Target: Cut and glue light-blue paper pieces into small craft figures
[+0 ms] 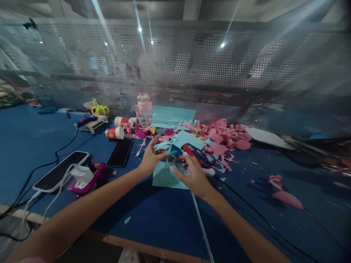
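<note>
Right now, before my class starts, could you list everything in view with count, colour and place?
Table: 1, blue, foreground
Perforated screen: 1, grey, behind
Bottle: 1, clear and pink, by screen
Cups: at least 2, red-white, left of bottle
Phones: 2, black-faced, left
Plug: 1, white, on magenta block
Magenta block: 1, magenta, left
Cables: several, black and white, mostly left
Paper sheets: several, light blue, centre
Teal piece: 1, teal, between hands
Scraps: many, mostly pink, right of centre
Left hand: 1, bare, centre
Right hand: 1, bare, right of centre
</note>
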### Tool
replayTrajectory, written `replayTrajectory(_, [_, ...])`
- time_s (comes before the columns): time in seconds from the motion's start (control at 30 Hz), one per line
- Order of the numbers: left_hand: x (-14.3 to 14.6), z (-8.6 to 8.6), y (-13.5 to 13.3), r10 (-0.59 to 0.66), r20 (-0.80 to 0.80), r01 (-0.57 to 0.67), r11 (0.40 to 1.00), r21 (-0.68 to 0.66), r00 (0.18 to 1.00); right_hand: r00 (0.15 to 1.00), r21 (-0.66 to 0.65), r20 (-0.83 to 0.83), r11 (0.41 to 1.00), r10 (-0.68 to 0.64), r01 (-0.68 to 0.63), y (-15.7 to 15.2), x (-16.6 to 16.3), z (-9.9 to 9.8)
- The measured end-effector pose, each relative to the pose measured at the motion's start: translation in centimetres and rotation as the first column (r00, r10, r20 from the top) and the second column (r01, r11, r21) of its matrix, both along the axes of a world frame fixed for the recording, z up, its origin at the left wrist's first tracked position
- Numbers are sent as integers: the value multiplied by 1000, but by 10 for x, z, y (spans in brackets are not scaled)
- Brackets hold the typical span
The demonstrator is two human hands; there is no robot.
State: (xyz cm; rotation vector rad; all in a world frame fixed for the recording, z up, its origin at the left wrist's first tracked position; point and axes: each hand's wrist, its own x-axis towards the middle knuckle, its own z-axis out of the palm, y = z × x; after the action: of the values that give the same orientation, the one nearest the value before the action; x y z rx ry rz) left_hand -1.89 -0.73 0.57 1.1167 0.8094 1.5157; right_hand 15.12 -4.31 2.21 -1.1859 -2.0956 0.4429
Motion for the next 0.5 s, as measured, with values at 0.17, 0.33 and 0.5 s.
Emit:
replayTrajectory(0.17, [5, 3, -6, -71, 10, 71, 997, 25, 997, 893, -415, -446, 870, 62, -268, 4, -32, -18])
replayTrajectory(0.33, [4, 5, -6, -90, -25, 91, 995, 37, 996, 779, -467, -626, 818, -36, -337, 13, -31, -19])
replayTrajectory(0.5, [-16, 9, 5, -204, -249, 206, 978, -18, 947, 751, -428, -648, 877, -127, -221, 16, -19, -14])
